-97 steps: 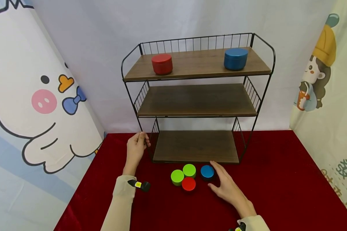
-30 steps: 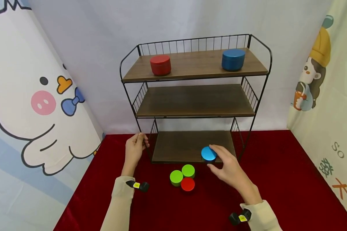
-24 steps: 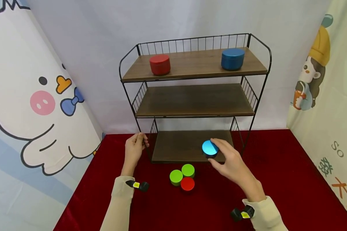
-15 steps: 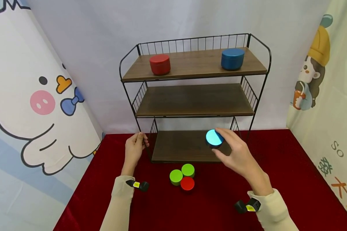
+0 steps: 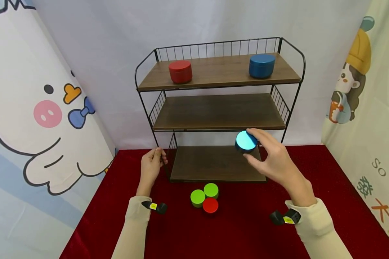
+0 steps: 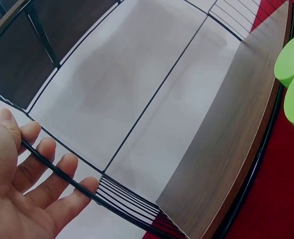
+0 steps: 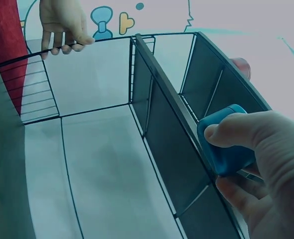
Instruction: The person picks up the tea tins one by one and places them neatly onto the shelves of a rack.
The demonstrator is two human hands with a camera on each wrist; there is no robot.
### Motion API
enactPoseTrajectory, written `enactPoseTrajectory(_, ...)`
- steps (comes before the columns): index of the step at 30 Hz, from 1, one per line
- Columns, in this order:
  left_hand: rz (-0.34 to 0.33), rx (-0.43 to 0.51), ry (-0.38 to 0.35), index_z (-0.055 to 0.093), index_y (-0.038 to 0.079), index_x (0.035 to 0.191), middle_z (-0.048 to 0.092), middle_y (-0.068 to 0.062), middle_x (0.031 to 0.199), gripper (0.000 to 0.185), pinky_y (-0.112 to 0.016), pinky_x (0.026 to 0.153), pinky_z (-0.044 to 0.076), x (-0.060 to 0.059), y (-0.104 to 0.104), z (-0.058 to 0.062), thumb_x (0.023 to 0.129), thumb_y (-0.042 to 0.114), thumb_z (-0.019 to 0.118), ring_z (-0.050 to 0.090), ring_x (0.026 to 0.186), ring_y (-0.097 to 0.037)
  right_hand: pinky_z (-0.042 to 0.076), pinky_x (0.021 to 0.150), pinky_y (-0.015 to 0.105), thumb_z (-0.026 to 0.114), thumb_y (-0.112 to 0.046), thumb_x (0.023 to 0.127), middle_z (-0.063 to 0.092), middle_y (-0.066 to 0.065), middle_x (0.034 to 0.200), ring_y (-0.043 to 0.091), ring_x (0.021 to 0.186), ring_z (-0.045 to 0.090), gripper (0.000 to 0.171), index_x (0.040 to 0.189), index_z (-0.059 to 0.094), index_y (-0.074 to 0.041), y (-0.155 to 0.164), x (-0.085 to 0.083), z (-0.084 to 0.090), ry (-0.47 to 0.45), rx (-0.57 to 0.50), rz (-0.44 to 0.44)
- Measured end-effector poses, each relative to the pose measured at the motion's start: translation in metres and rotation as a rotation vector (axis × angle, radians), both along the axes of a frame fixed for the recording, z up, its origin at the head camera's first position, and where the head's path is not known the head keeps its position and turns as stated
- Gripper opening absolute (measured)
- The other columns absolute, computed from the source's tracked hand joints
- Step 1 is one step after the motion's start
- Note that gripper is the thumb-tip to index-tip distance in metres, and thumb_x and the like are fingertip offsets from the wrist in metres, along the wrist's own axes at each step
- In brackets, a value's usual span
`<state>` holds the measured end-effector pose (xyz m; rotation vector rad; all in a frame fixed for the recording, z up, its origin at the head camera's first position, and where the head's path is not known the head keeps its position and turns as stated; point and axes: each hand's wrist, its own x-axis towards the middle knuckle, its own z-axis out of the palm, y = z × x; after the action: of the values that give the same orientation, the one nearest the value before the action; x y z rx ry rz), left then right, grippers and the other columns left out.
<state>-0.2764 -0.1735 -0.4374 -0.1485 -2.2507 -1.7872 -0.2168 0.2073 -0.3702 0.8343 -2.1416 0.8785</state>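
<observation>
The right hand (image 5: 272, 160) pinches a small round blue tin with a pale blue lid (image 5: 245, 141), thumb under its near side and fingers curled over the far side. The tin is off any surface, in the air in front of the right end of the black wire rack with three dark wooden shelves (image 5: 218, 111), at about the level of the front edge of the middle shelf (image 5: 218, 112) and above the right part of the bottom shelf (image 5: 218, 163). It is tilted: its flat lid faces up and toward the person, so its short round axis leans back toward the camera instead of standing upright. In the right wrist view the tin (image 7: 226, 142) sits between thumb and fingers (image 7: 246, 130) just beside the shelf edge.

The left hand (image 5: 151, 166) grips the wire frame at the rack's lower left front corner, on the red cloth tabletop (image 5: 311, 201); the left wrist view shows its fingers (image 6: 47, 172) wrapped loosely round a thin black wire.

Near the middle of the tabletop, just in front of the bottom shelf, two small round green tins (image 5: 204, 193) and one small round red tin (image 5: 210, 205) stand upright, touching in a cluster. On the top shelf a larger red round tin (image 5: 180, 71) stands toward the left end and a larger dark blue round tin (image 5: 262, 65) toward the right end, well apart.
</observation>
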Motion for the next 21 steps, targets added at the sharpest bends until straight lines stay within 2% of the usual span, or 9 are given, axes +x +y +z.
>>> enactPoseTrajectory(2, 0.003, -0.002, -0.001, 0.063, -0.009, 0.091, 0.062, -0.036, 0.093, 0.046, -0.026, 0.070, 0.060, 0.000, 0.000, 0.000, 0.110, 0.028, 0.045, 0.066, 0.088, -0.053, 0.033, 0.111, 0.009, 0.089, 0.013, 0.068, 0.062, 0.023, 0.136, 0.037, 0.121, 0.063, 0.077, 0.138, 0.057, 0.006, 0.002, -0.002, 0.005, -0.004, 0.004, -0.001)
enactPoseTrajectory(4, 0.003, -0.004, -0.003, 0.062, -0.012, 0.093, 0.062, -0.036, 0.093, 0.047, -0.023, 0.069, 0.059, 0.000, 0.001, 0.000, 0.111, 0.029, 0.045, 0.065, 0.088, -0.053, 0.033, 0.111, 0.008, 0.088, 0.013, 0.069, 0.062, 0.023, 0.136, 0.037, 0.121, 0.062, 0.076, 0.138, 0.057, 0.006, 0.003, -0.004, 0.010, -0.005, 0.007, 0.002)
enactPoseTrajectory(9, 0.002, -0.016, -0.013, 0.062, -0.018, 0.099, 0.063, -0.034, 0.093, 0.051, -0.042, 0.077, 0.062, 0.000, 0.001, 0.001, 0.110, 0.029, 0.045, 0.066, 0.088, -0.051, 0.034, 0.110, 0.008, 0.087, 0.012, 0.070, 0.061, 0.024, 0.136, 0.037, 0.120, 0.062, 0.074, 0.137, 0.057, 0.007, 0.008, -0.011, 0.020, -0.003, 0.013, 0.009)
enactPoseTrajectory(13, 0.002, -0.013, -0.016, 0.062, -0.018, 0.099, 0.063, -0.033, 0.093, 0.051, -0.049, 0.080, 0.062, 0.001, 0.000, 0.002, 0.110, 0.029, 0.045, 0.066, 0.088, -0.050, 0.035, 0.108, 0.005, 0.085, 0.013, 0.071, 0.061, 0.026, 0.136, 0.038, 0.120, 0.061, 0.072, 0.137, 0.057, 0.009, 0.014, -0.019, 0.027, -0.005, 0.025, 0.018)
enactPoseTrajectory(16, 0.001, -0.007, -0.018, 0.063, -0.018, 0.099, 0.062, -0.033, 0.093, 0.051, -0.043, 0.078, 0.063, 0.001, 0.000, 0.002, 0.110, 0.029, 0.045, 0.066, 0.088, -0.050, 0.035, 0.105, 0.003, 0.084, 0.012, 0.072, 0.061, 0.026, 0.135, 0.038, 0.119, 0.061, 0.070, 0.137, 0.057, 0.009, 0.018, -0.025, 0.033, -0.007, 0.041, 0.012)
enactPoseTrajectory(21, 0.000, -0.002, -0.015, 0.062, -0.018, 0.099, 0.062, -0.034, 0.094, 0.052, -0.022, 0.070, 0.059, 0.001, 0.000, 0.001, 0.111, 0.030, 0.045, 0.066, 0.089, -0.052, 0.033, 0.105, 0.003, 0.083, 0.008, 0.075, 0.061, 0.026, 0.135, 0.040, 0.120, 0.060, 0.067, 0.137, 0.057, 0.009, 0.022, -0.030, 0.041, -0.010, 0.043, -0.001)
